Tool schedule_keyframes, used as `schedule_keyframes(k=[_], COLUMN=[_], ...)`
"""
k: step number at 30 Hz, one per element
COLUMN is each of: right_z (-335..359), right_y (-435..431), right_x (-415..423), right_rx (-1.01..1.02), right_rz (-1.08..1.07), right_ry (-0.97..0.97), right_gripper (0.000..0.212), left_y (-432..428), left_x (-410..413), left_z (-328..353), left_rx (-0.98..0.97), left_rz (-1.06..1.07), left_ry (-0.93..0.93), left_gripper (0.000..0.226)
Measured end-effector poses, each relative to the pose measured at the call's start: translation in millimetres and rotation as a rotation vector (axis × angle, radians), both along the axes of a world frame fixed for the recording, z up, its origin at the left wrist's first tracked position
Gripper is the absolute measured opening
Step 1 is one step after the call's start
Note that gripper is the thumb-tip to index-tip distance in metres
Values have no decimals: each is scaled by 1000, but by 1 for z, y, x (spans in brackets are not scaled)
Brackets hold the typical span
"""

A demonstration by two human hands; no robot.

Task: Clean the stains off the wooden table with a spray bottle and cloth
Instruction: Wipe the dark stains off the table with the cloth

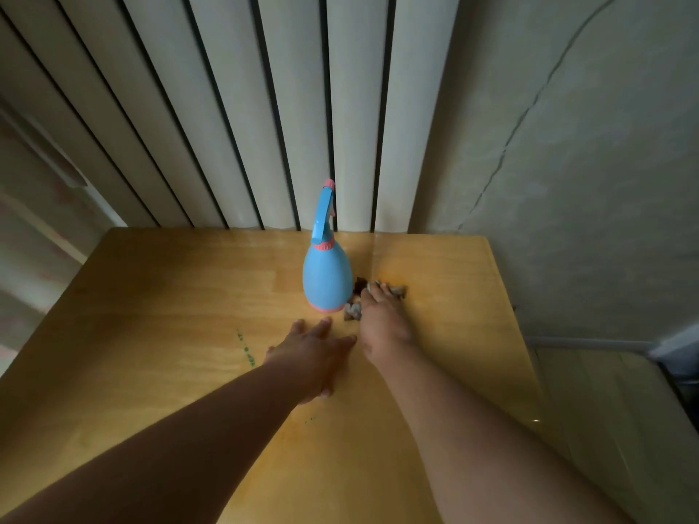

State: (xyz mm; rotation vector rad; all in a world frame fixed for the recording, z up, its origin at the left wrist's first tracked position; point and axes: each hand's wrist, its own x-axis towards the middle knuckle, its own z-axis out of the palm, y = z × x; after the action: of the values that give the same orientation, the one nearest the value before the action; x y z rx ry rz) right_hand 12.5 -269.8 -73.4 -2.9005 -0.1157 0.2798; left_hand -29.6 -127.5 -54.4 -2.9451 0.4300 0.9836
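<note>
While the right hand [382, 319] curls over the crumpled cloth [352, 311], the spray bottle [327, 277] stands just left of this grip. The left hand [310, 353] lies flat, holding nothing. Step: cloth pickup. Next, probably carry it nearer and leftward to the green marks [246, 347].

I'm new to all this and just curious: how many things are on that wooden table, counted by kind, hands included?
spray bottle: 1
cloth: 1
hands: 2, the left hand flat on the table, the right hand on the cloth
Total: 4
</note>
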Motion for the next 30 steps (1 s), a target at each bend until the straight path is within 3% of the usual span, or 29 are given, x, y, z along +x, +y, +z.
schedule_keyframes(k=[8, 20, 26, 30], right_z=[7, 16, 3, -1], right_y=[-12, -38, 1, 6], right_x=[53, -29, -61, -26], right_rx=[-41, -214, -131, -22], right_rz=[-116, -204, -88, -62], right_ry=[67, 84, 34, -4], right_gripper=[63, 58, 64, 62], left_y=[4, 4, 3, -1], left_x=[3, 0, -2, -4], left_z=[-4, 0, 5, 8], left_rx=[-23, -19, -12, -5], left_rz=[6, -11, -2, -5], left_ry=[10, 17, 23, 15], left_gripper=[97, 98, 96, 94])
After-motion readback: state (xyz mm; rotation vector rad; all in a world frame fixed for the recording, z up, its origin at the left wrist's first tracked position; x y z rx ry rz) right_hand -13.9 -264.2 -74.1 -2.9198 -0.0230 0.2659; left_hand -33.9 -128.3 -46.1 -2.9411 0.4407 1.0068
